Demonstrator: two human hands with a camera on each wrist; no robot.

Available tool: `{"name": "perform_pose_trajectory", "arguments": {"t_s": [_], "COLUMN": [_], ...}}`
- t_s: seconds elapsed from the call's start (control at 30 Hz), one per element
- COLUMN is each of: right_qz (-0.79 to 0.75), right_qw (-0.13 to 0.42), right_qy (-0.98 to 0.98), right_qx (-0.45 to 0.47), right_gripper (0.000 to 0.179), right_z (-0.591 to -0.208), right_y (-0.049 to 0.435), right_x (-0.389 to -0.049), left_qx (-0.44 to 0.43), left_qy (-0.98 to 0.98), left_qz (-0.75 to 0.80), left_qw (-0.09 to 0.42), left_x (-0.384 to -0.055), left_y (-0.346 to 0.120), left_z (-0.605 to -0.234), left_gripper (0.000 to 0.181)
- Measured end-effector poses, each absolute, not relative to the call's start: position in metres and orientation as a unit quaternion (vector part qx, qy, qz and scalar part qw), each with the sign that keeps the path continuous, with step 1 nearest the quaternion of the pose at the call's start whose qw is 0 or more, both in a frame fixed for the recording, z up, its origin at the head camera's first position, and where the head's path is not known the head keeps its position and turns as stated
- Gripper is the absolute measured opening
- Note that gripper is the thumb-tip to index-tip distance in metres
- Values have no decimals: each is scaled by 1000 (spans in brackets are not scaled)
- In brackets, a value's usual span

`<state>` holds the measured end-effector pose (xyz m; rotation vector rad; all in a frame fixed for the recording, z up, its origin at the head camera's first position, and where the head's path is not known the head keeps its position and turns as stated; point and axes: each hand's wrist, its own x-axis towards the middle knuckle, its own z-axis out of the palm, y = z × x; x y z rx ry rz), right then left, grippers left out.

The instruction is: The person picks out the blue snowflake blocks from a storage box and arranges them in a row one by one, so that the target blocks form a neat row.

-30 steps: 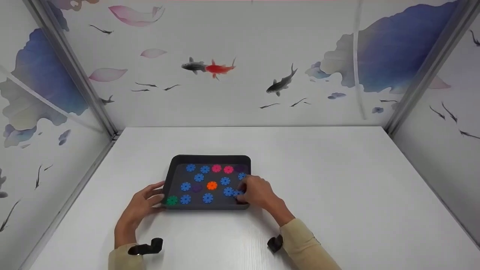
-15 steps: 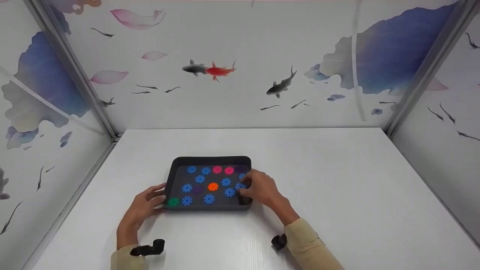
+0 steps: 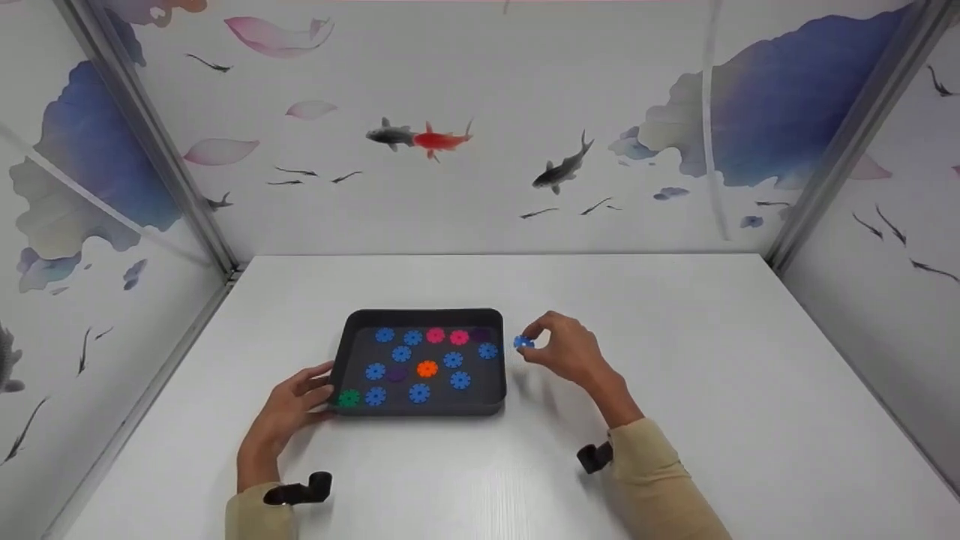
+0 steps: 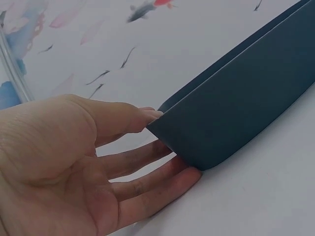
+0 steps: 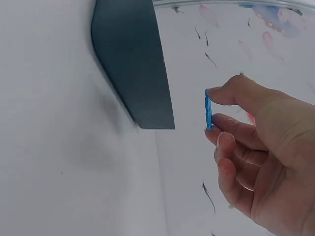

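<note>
My right hand (image 3: 571, 352) pinches a blue notched plastic disc (image 3: 523, 343) between thumb and fingertips, just off the right side of a dark grey tray (image 3: 420, 410). In the right wrist view the held disc (image 5: 208, 109) is seen edge-on, with the other fingers curled below it. My left hand (image 3: 289, 405) rests against the tray's left end. In the left wrist view its thumb tip meets the rim while fairly straight fingers touch the outer wall (image 4: 231, 103). Several more blue discs (image 3: 419, 393) lie flat in the tray.
Among the blue discs lie a green disc (image 3: 349, 398), an orange disc (image 3: 427, 368), two pink discs (image 3: 436, 335) and dark purple discs (image 3: 397, 373). White panels printed with fish (image 3: 439, 140) enclose the white table (image 3: 675, 337) at the back and sides.
My right hand has lifted a blue disc from the tray's right side and moved out to the right past the rim. The left hand has stayed at the tray's left end.
</note>
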<state>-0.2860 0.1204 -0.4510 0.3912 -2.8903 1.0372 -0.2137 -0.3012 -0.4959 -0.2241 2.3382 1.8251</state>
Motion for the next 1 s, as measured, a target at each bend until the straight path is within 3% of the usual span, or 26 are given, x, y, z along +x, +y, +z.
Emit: {"name": "perform_pose_trajectory", "arguments": {"t_s": [0.57, 1.0], "right_qz": [287, 294], "right_qw": [50, -42], "right_qy": [-951, -952], "right_qx": [103, 68], "right_gripper": [28, 31], "right_z": [-475, -492], "right_y": [157, 150], "right_x": [-334, -349], "left_qx": [-82, -85], "left_qy": [779, 784], "left_qz": [616, 609], "left_qw": [83, 83], "left_x": [-211, -213], "left_y": [-302, -302], "left_z": [-498, -499], "left_gripper": [55, 56]}}
